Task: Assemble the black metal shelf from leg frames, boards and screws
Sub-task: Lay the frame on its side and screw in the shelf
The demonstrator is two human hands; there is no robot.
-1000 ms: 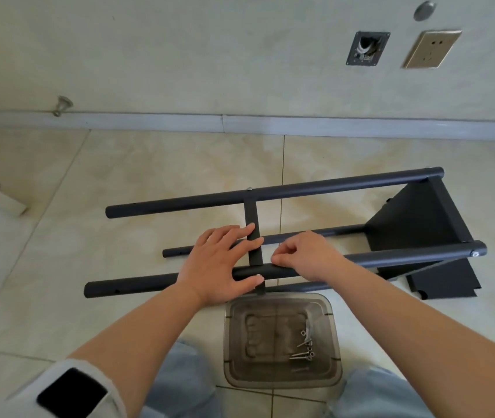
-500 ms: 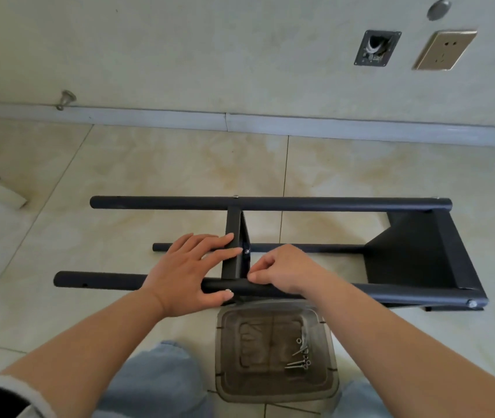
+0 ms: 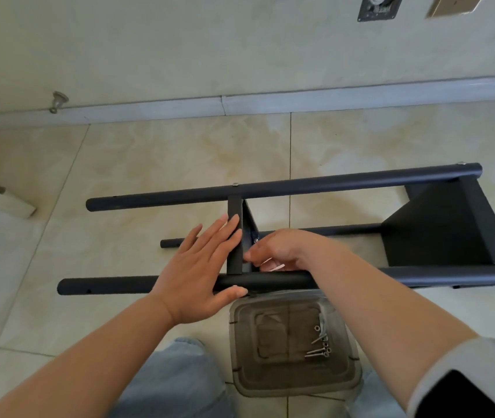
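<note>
Left hand: My left hand (image 3: pixel 198 267) lay spread and flat, fingers straight against the upright black metal cross-piece (image 3: pixel 234 236) and thumb under the near black round metal leg tube (image 3: pixel 155 285), I think to keep the joint from shifting.
Right hand: My right hand (image 3: pixel 279 251) was curled just right of that cross-piece, fingertips pinched together at the joint; whether a screw sat between them, I could not tell.
Middle board: A thin black metal board (image 3: pixel 250 227) stood edge-on behind the cross-piece, with a small screw head showing beside it.
Shelf frame: The black metal shelf frame (image 3: pixel 315 185) lay on its side on the beige tiled floor (image 3: pixel 149 164), far tube topped by two screw heads, a lower tube resting on the tiles.
End board: A broad black metal panel (image 3: pixel 439 227) was already fixed between the tubes at the right end.
Screw tray: A smoky clear plastic tray (image 3: pixel 240 351) sat on the floor between my knees, touching the near tube, holding several silver screws (image 3: pixel 320 345) within easy reach.
Stage, by my reckoning: fastening the middle board, with more screws left.
</note>
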